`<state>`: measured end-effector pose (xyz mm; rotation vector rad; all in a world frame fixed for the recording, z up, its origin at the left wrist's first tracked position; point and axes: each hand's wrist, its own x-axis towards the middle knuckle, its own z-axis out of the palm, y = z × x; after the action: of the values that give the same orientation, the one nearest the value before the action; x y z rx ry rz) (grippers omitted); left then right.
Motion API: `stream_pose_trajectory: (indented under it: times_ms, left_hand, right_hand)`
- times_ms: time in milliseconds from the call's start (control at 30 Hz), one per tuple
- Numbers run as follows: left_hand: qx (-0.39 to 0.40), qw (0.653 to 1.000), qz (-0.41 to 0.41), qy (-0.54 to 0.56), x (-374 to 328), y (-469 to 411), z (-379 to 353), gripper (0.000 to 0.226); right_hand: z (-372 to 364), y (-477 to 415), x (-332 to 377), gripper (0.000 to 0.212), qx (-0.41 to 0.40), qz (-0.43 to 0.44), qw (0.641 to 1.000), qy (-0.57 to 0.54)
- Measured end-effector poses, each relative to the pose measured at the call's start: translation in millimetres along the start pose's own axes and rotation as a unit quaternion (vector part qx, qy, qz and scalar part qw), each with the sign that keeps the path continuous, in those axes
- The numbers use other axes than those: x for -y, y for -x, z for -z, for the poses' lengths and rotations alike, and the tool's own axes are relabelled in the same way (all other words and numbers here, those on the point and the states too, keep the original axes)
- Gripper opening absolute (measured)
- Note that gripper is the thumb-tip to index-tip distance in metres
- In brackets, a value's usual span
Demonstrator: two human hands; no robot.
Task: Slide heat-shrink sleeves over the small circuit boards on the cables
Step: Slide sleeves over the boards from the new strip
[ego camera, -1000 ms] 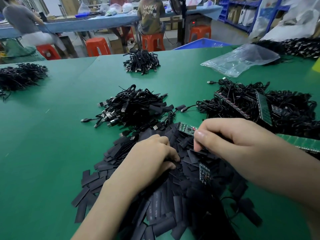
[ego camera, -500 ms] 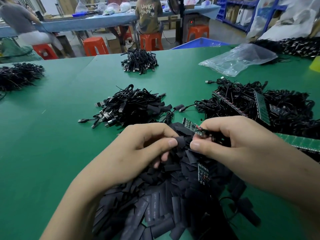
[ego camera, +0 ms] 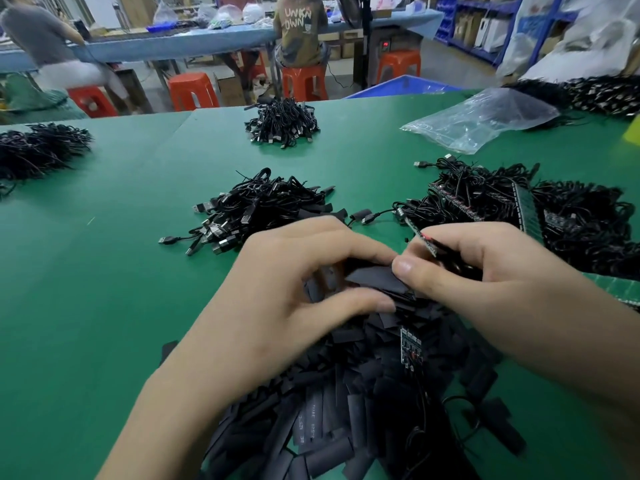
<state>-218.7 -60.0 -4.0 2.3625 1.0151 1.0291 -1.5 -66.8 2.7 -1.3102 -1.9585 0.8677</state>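
Note:
My left hand (ego camera: 294,289) pinches a flat black heat-shrink sleeve (ego camera: 375,277) between thumb and forefinger, just above a heap of loose black sleeves (ego camera: 329,410). My right hand (ego camera: 485,271) grips a small circuit board (ego camera: 420,237) on a black cable; the board sticks up and to the left from my fingers. My right thumb touches the sleeve's right end. A second small board (ego camera: 411,344) lies on the heap under my right hand.
A pile of cables with USB plugs (ego camera: 263,209) lies beyond my hands, and a tangle of cables with board strips (ego camera: 519,209) lies at the right. More cable piles (ego camera: 282,121) and a clear plastic bag (ego camera: 485,117) sit farther back. People sit at a far bench.
My left hand lifted off the heap with a sleeve and brought it to my right hand. The board in my right hand rose and tilted toward the sleeve.

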Motion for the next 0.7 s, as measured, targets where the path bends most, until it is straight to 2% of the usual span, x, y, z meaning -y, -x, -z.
stream_pose_trajectory:
  times_ms: [100, 167, 267, 333, 433, 533, 700]
  left_hand:
    - [-0.038, 0.999, -0.010, -0.013, 0.0, -0.9, 1.3, 0.020]
    - [-0.060, 0.998, 0.007, 0.001, 1.5, -0.2, 2.3, 0.020]
    - [-0.095, 0.994, 0.033, 0.038, 4.1, 0.7, 5.1, 0.018]
    - [-0.113, 0.991, 0.046, 0.062, 5.7, 1.1, 6.2, 0.020]
    - [-0.122, 0.987, 0.063, 0.087, 8.2, 1.8, 6.5, 0.021]
    - [-0.116, 0.981, 0.081, 0.133, 11.9, 2.1, 6.8, 0.017]
    - [-0.095, 0.978, 0.097, 0.159, 16.7, 2.7, 6.2, 0.020]
  right_hand:
    - [-1.7, 1.3, -3.0, 0.049, -0.023, 0.006, 1.000, 0.019]
    - [-1.4, 0.8, -3.9, 0.051, -0.052, -0.001, 0.999, -0.010]
    - [-4.3, -13.9, -0.2, 0.061, -0.069, -0.065, 0.989, -0.116]
    - [-3.3, -21.3, 4.2, 0.073, -0.052, -0.118, 0.972, -0.195]
    - [-3.0, -15.5, 0.9, 0.066, 0.002, -0.059, 0.990, -0.127]
    - [2.0, -4.1, -2.2, 0.057, 0.015, -0.018, 0.999, -0.022]
    - [4.6, 2.4, 4.3, 0.051, 0.022, 0.017, 1.000, 0.008]
